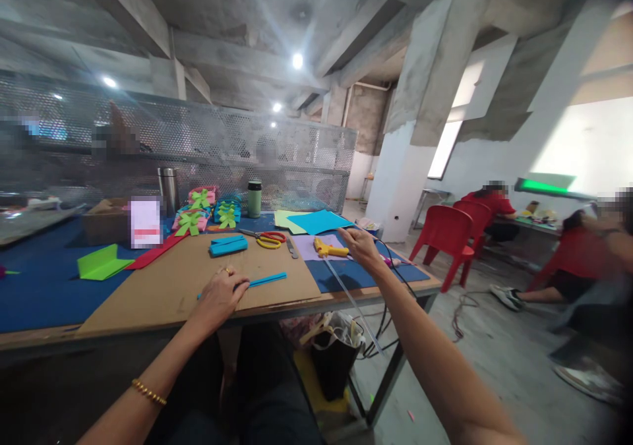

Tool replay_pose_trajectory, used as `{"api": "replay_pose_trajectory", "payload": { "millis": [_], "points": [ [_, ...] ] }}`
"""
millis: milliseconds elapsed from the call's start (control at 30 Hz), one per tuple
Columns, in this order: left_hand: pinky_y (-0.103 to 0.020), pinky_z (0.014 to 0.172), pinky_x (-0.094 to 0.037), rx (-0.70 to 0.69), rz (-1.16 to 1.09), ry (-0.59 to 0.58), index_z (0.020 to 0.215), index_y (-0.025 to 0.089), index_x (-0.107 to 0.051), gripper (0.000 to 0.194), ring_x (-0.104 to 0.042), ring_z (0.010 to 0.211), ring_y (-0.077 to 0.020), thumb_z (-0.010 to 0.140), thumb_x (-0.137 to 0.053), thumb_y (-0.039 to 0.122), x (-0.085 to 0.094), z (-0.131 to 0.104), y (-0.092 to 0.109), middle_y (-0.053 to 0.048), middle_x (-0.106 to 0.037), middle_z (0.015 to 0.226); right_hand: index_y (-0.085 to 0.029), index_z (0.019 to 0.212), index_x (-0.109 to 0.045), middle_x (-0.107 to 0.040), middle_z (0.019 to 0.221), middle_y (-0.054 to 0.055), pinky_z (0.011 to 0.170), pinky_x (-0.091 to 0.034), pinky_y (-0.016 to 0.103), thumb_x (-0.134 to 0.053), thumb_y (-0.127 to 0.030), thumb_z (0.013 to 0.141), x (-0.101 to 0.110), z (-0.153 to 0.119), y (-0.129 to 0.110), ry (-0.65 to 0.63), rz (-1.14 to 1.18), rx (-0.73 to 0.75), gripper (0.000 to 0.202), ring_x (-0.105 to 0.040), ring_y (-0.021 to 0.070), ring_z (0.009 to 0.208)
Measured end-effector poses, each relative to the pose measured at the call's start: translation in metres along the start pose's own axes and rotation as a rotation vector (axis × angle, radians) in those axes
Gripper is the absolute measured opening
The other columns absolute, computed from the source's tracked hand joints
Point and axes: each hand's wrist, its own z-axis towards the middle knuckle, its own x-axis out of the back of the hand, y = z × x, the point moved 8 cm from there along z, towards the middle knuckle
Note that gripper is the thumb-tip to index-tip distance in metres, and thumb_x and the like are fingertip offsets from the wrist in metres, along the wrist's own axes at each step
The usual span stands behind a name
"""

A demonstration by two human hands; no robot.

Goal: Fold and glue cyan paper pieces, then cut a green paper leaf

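Note:
Over the cardboard sheet (168,280), my left hand (222,295) has its fingers closed on a narrow blue paper strip (268,279), which sticks out on both sides. A folded blue paper piece (228,245) lies just beyond. My right hand (363,247) is at the right, fingers bent together beside the yellow glue gun (324,247) and the near right corner of a blue sheet (319,221). Whether it pinches anything is too small to tell. A clear glue stick (346,291) trails from the gun past the table edge.
Red-handled scissors (271,238) and a small knife (292,250) lie beyond the strip. Farther back are paper bows (189,222), a green bottle (254,200) and a steel flask (169,191). A phone (145,222) stands left. Cables (403,280) hang right.

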Motion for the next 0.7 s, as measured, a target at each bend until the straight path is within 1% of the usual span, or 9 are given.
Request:
{"api": "replay_pose_trajectory", "payload": {
  "millis": [67, 133, 167, 233, 333, 433, 533, 600, 700],
  "points": [
    [-0.037, 0.087, -0.046, -0.006, -0.003, 0.002, 0.103, 0.019, -0.077, 0.031, -0.06, 0.096, -0.0251, 0.095, -0.05, 0.032, -0.001, 0.0, -0.001, -0.01, -0.061, 0.098, -0.02, 0.066, -0.053, -0.061, 0.069, 0.004, 0.064, -0.04, 0.026, -0.043, -0.039, 0.096, -0.014, 0.013, 0.011, -0.053, -0.077, -0.006, 0.036, -0.057, 0.0177, 0.068],
    [-0.037, 0.087, -0.046, -0.008, -0.003, 0.001, 0.104, 0.019, -0.076, 0.031, -0.06, 0.096, -0.0254, 0.096, -0.049, 0.032, -0.001, 0.0, -0.001, -0.01, -0.061, 0.097, -0.017, 0.082, -0.064, -0.069, 0.091, 0.009, 0.073, -0.044, 0.026, -0.055, -0.029, 0.088, -0.03, 0.022, 0.019, -0.137, -0.111, 0.007, 0.016, -0.062, 0.0201, 0.085],
    [-0.037, 0.087, -0.046, -0.009, -0.003, 0.001, 0.104, 0.018, -0.076, 0.031, -0.06, 0.097, -0.0256, 0.096, -0.049, 0.032, -0.002, 0.0, -0.002, -0.01, -0.061, 0.097, -0.016, 0.091, -0.067, -0.07, 0.101, 0.012, 0.077, -0.046, 0.027, -0.061, -0.026, 0.083, -0.039, 0.025, 0.022, -0.188, -0.131, 0.014, 0.014, -0.063, 0.0213, 0.092],
    [-0.037, 0.088, -0.046, -0.012, -0.001, 0.001, 0.103, 0.018, -0.076, 0.032, -0.059, 0.097, -0.0258, 0.097, -0.048, 0.032, -0.002, 0.0, -0.002, -0.01, -0.061, 0.097, -0.015, 0.103, -0.069, -0.07, 0.114, 0.014, 0.082, -0.047, 0.026, -0.072, -0.023, 0.074, -0.056, 0.029, 0.028, -0.297, -0.17, 0.017, 0.031, -0.063, 0.0234, 0.101],
    [-0.037, 0.087, -0.046, -0.015, 0.001, 0.008, 0.102, 0.018, -0.077, 0.031, -0.059, 0.096, -0.0254, 0.097, -0.048, 0.031, -0.002, -0.001, -0.001, -0.01, -0.06, 0.096, -0.013, 0.11, -0.07, -0.073, 0.11, 0.014, 0.077, -0.049, 0.025, -0.08, -0.025, 0.067, -0.078, 0.031, 0.036, -0.444, -0.223, -0.003, 0.046, -0.067, 0.0237, 0.094],
    [-0.036, 0.087, -0.046, -0.007, 0.008, 0.025, 0.102, 0.018, -0.077, 0.029, -0.059, 0.094, -0.0248, 0.095, -0.051, 0.031, 0.0, -0.001, -0.001, -0.009, -0.06, 0.096, -0.012, 0.109, -0.07, -0.074, 0.104, 0.012, 0.072, -0.047, 0.023, -0.077, -0.03, 0.074, -0.089, 0.032, 0.041, -0.512, -0.272, -0.014, 0.04, -0.068, 0.0218, 0.088],
    [-0.036, 0.087, -0.046, -0.008, 0.011, 0.027, 0.103, 0.019, -0.077, 0.029, -0.059, 0.095, -0.0242, 0.095, -0.051, 0.031, -0.001, -0.001, -0.001, -0.009, -0.06, 0.096, -0.011, 0.108, -0.07, -0.073, 0.109, 0.015, 0.074, -0.045, 0.023, -0.07, -0.031, 0.082, -0.089, 0.032, 0.042, -0.492, -0.311, -0.01, 0.032, -0.067, 0.0224, 0.094],
    [-0.036, 0.087, -0.046, -0.013, 0.016, 0.024, 0.102, 0.02, -0.076, 0.03, -0.058, 0.096, -0.024, 0.096, -0.049, 0.031, -0.001, -0.001, 0.0, -0.009, -0.061, 0.096, -0.01, 0.104, -0.071, -0.071, 0.11, 0.017, 0.076, -0.044, 0.024, -0.069, -0.03, 0.084, -0.087, 0.03, 0.041, -0.465, -0.321, 0.002, 0.028, -0.066, 0.0244, 0.097],
    [-0.036, 0.089, -0.046, -0.015, 0.018, 0.02, 0.103, 0.019, -0.076, 0.032, -0.058, 0.096, -0.0239, 0.097, -0.048, 0.032, -0.001, -0.001, 0.0, -0.009, -0.06, 0.096, -0.011, 0.093, -0.072, -0.071, 0.104, 0.019, 0.078, -0.044, 0.027, -0.069, -0.027, 0.084, -0.082, 0.026, 0.039, -0.418, -0.303, 0.019, 0.019, -0.065, 0.0262, 0.097]
  ]
}}
